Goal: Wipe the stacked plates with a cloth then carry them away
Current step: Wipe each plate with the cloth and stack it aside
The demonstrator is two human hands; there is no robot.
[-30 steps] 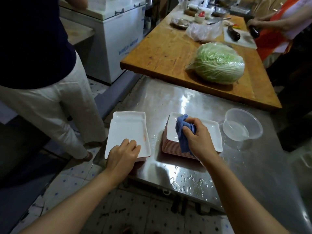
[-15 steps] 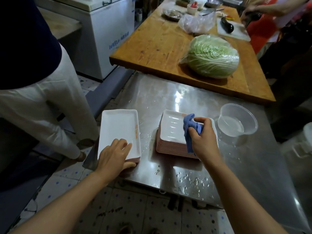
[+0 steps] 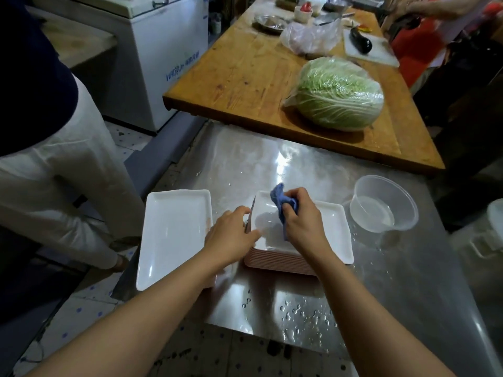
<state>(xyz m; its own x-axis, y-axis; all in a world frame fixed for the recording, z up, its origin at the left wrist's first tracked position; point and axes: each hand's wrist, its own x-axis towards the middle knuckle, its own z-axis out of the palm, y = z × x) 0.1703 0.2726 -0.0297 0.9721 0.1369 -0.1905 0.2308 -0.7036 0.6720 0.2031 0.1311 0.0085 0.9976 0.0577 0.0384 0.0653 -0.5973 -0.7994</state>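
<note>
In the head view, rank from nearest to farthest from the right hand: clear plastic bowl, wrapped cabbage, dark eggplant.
From the right hand:
1. Clear plastic bowl, just to its right on the steel table.
2. Wrapped green cabbage, beyond on the wooden table.
3. Dark eggplant, far end, on a white board.

The only writing you can see is a line of blue lettering on the front of the white chest freezer (image 3: 168, 63) at the upper left. It runs slightly uphill from left to right. The letters are too blurred for you to read a word or brand from them. Nothing else before you carries any legible text, label or number.
</note>
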